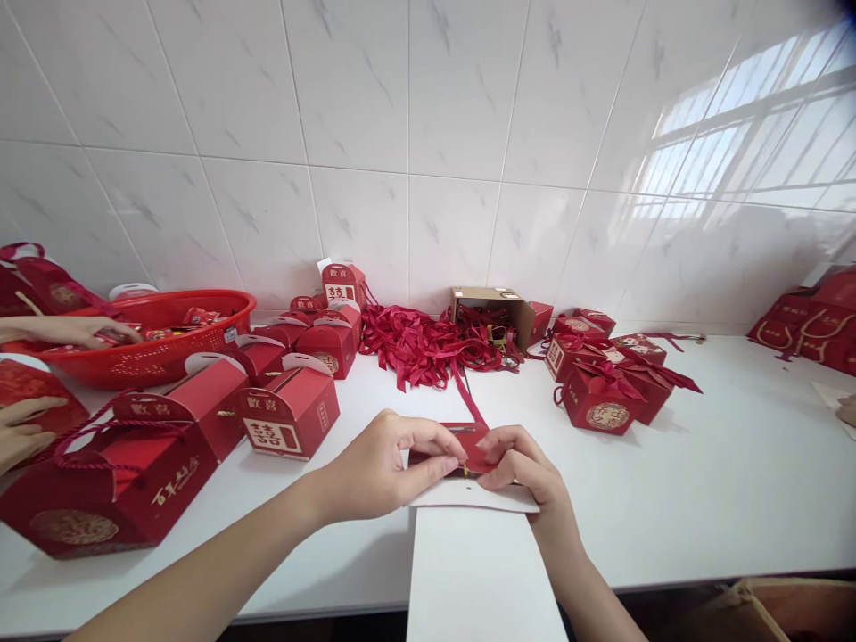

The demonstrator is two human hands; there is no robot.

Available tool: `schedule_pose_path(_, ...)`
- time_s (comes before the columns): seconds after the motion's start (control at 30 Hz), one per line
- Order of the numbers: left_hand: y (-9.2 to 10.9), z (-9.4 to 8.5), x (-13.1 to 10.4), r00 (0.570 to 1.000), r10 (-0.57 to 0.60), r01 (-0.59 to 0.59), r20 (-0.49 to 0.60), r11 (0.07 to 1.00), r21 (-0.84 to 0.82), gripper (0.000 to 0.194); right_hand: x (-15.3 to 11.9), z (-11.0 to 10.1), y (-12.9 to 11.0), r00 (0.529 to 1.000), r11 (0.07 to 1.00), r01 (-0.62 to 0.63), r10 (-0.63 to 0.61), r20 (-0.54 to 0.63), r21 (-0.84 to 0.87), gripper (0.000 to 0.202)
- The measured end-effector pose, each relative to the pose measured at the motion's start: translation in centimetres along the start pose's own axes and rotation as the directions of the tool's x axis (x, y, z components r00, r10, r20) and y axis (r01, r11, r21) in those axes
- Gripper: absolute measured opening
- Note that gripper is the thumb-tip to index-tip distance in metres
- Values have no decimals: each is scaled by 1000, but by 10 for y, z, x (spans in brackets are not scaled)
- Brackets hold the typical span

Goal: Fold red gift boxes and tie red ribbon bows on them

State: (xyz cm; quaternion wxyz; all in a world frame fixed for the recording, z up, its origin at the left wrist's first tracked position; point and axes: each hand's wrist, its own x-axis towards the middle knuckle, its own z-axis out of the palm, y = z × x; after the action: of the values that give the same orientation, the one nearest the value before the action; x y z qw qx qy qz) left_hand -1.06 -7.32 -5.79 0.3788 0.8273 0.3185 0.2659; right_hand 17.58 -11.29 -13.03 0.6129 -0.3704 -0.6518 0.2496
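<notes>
Both of your hands work at one red-and-white card box (478,571), in front of you at the table's (688,490) near edge, its long white panel reaching past that edge toward you. Your left hand (401,459) pinches the card's folded end between thumb and fingers; your right hand (525,464) pinches the opposite side, fingers curled inward. Gripping from both sides probably steadies the fold while your fingertips meet near a small gold bit, too small to identify. One ribbon strand (470,399) runs toward the card from the ribbon pile (415,343), which lies just ahead, likely for easy reach. Folded boxes (287,406) stand on your left, ribbon-tied ones (605,401) on your right, apparently to leave the middle for your hands. Another person's hand (100,332) reaches over the red basket (153,361).
</notes>
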Motion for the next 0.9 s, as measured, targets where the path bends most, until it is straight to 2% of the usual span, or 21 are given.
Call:
schedule_pose_path(0.17,0,1,1,1000,15,-15,-17,1000,2,17,-1,0,2,1000,999,-26,25,14,35,15)
schedule_pose_path(0.33,-1,1,1,1000,-2,2,16,1000,1,17,2,-1,0,991,983,-128,120,66,128,19)
schedule_pose_path(0.47,0,0,1,999,2,-3,47,1000,27,18,5,-3,-3,982,978,-172,160,100,119,22)
schedule_pose_path(0.67,3,-4,3,986,145,-159,88,968,193,19,9,-4,-7,979,979,-195,190,75,62,25)
schedule_pose_path(0.9,2,0,1,979,197,-203,51,954,222,18,8,0,-9,986,983,-167,164,44,82,14)
